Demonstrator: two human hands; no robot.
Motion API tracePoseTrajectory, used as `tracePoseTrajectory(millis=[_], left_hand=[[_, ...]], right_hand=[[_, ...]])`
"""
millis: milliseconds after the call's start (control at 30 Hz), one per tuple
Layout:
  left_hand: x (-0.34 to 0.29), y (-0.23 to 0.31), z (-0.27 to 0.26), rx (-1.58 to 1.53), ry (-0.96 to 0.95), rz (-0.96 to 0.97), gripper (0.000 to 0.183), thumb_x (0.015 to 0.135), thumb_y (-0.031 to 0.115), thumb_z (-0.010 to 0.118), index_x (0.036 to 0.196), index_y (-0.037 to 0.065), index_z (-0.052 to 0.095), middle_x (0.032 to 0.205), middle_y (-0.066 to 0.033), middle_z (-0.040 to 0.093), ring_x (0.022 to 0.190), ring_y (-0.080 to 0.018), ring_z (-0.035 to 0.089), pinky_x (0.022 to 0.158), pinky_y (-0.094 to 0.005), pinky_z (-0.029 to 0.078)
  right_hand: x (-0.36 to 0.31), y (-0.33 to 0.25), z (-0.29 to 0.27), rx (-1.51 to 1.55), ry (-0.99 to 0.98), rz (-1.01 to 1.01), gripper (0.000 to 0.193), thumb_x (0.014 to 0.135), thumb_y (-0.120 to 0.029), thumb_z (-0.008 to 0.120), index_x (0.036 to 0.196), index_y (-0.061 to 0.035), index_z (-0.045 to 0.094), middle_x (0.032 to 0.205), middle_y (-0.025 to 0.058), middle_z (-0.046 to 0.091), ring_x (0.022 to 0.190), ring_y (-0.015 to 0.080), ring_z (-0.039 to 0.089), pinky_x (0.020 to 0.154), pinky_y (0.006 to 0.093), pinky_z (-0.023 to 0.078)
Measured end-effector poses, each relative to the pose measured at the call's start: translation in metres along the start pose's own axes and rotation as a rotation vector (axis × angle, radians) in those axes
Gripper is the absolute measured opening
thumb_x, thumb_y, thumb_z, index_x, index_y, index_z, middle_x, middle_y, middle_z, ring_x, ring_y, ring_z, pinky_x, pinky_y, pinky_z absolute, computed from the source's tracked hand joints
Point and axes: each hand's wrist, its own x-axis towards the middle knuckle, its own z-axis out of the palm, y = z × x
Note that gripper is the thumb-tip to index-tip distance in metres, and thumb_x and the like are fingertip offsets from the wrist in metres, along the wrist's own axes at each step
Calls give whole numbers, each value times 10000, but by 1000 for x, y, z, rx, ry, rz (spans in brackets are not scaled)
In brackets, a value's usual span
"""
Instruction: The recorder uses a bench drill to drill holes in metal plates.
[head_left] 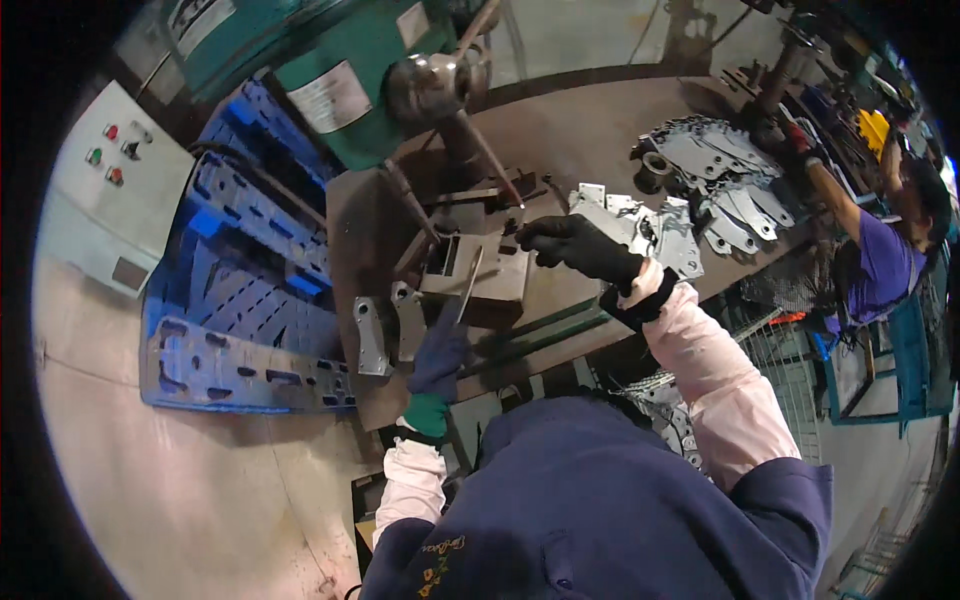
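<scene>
My left hand [440, 358], in a dark blue glove with a green cuff, is smeared by motion at the near side of the machine's fixture. From its fingers a narrow metal piece [470, 285], seen nearly edge-on, reaches up to the metal fixture block [505, 278]. My right hand [580, 246], black-gloved, is over the block's right side with fingers curled; whatever they grip is hidden. Just beyond it is the tip of a machine lever [490, 160]. Two flat metal plates with holes [372, 338] lie left of the fixture.
A green drill-press-like machine [335, 90] stands over the table. Stacked grey metal plates [690, 235] and curved plates [715, 150] lie to the right. Blue plastic pallets [240, 260] and a control box [115, 185] stand left. Another person [885, 260] works at far right.
</scene>
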Motion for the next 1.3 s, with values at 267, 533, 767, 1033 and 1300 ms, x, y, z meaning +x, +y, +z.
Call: tracePoseTrajectory(millis=[267, 533, 767, 1033, 1300], left_hand=[[24, -27, -14, 872, 412, 210, 608, 838, 470, 662, 1379, 245, 501, 1061, -229, 583, 988, -400, 577, 808, -508, 474], [21, -19, -25, 886, 366, 191, 653, 814, 514, 666, 1386, 251, 494, 1228, -266, 522, 1137, -444, 518, 914, -513, 459], [47, -29, -25, 985, 325, 169, 685, 827, 557, 619, 1414, 245, 452, 1258, -279, 507, 1161, -450, 516, 922, -511, 458], [71, -54, -27, 1099, 343, 189, 716, 828, 582, 602, 1449, 300, 383, 1273, -252, 513, 1183, -430, 514, 916, -503, 470], [72, -49, -26, 1144, 388, 270, 710, 809, 521, 666, 1437, 343, 386, 1225, -219, 566, 1134, -428, 542, 885, -514, 483]], right_hand=[[-12, -43, 4, 67, -22, -31, 281, 965, -225, 549, 1135, -18, 635, 1011, 52, 677, 748, 123, 625, 716, 264, 511], [-12, -83, 5, 80, -50, -86, 310, 984, -213, 464, 1147, -5, 627, 1049, 91, 674, 821, 154, 644, 769, 301, 517], [8, -124, 8, 608, -172, -162, 429, 1008, -372, 414, 1229, -37, 564, 1064, 113, 656, 847, 169, 643, 755, 321, 514], [33, -174, 11, 998, -399, -32, 505, 972, -490, 445, 1227, -70, 562, 1071, 86, 665, 785, 142, 630, 676, 298, 504], [39, -209, 15, 999, -361, -54, 340, 1010, -391, 409, 1068, -107, 586, 956, 24, 648, 756, 126, 615, 694, 317, 531]])
